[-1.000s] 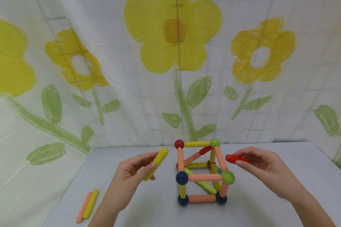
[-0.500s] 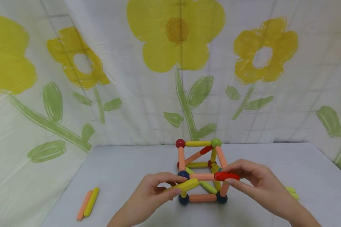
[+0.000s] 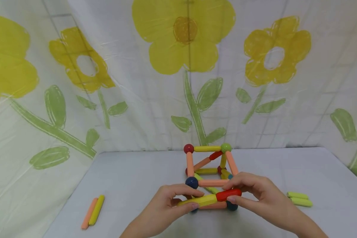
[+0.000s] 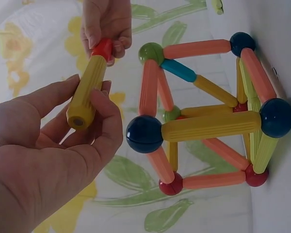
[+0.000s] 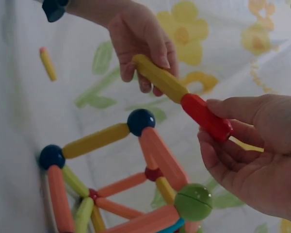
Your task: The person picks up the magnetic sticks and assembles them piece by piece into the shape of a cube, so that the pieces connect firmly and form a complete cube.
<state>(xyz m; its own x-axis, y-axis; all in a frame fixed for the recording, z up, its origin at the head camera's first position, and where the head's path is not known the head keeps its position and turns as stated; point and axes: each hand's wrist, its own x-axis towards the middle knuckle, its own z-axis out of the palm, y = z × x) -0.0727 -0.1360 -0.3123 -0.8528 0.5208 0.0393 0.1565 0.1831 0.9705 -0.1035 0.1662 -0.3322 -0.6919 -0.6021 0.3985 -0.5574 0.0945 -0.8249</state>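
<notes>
A flower-printed cloth (image 3: 178, 66) hung behind and beside a pale grey table (image 3: 137, 178), filling the far and left of the scene. On the table stood a cube frame (image 3: 209, 175) of coloured rods joined by balls, near the middle. In front of it, on the near side, the left hand (image 3: 166, 211) pinched a yellow rod (image 3: 197, 200) between curled thumb and fingers, and the right hand (image 3: 256, 195) likewise pinched a red rod (image 3: 228, 194). The two rods met end to end, touching, their shared long axis running left to right and rising slightly toward the right, held above the table just before the frame's near face. At near left an orange rod and a yellow rod (image 3: 93, 211) lay side by side, touching; at right two light-green rods (image 3: 298, 199) lay close together, well apart from the frame.
</notes>
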